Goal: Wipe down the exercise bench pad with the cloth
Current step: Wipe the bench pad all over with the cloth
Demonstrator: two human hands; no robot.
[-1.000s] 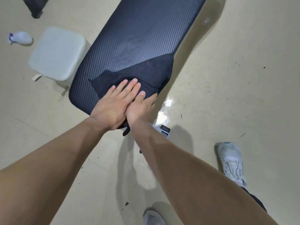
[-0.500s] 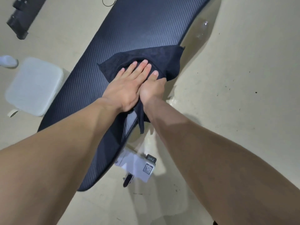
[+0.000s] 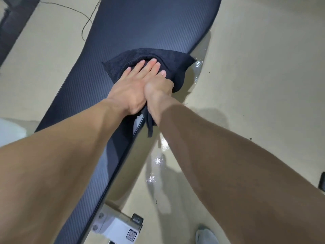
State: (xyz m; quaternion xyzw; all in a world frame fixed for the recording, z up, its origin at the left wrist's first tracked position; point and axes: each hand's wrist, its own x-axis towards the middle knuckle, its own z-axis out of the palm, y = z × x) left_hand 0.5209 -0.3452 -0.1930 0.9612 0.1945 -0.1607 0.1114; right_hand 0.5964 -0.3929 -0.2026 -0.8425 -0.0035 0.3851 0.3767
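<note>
My left grip [image 3: 133,87] is spread wide and flat, fingers straight and close together, palm down on the cloth [image 3: 175,64]. It holds nothing and only presses. My right grip [image 3: 159,85] lies tight against it on the thumb side. The left partly overlaps it and hides its fingers, so I cannot tell how far it is closed. It rests on the cloth too, right at the edge of the surface.

The one cloth is dark and rumpled. It sits on the right edge of the bench pad [image 3: 149,29], about halfway along the part I can see. One corner pokes out past the edge over the floor [image 3: 263,85], and a strip hangs down under my right wrist.

The single bench pad is dark with a fine ribbed texture and runs away from me at a slant. A white frame piece [image 3: 119,228] with a label shows below its near end. One thin cord [image 3: 86,23] lies on the floor to the left of the pad. One pale shoe [image 3: 205,235] shows at the bottom edge.
</note>
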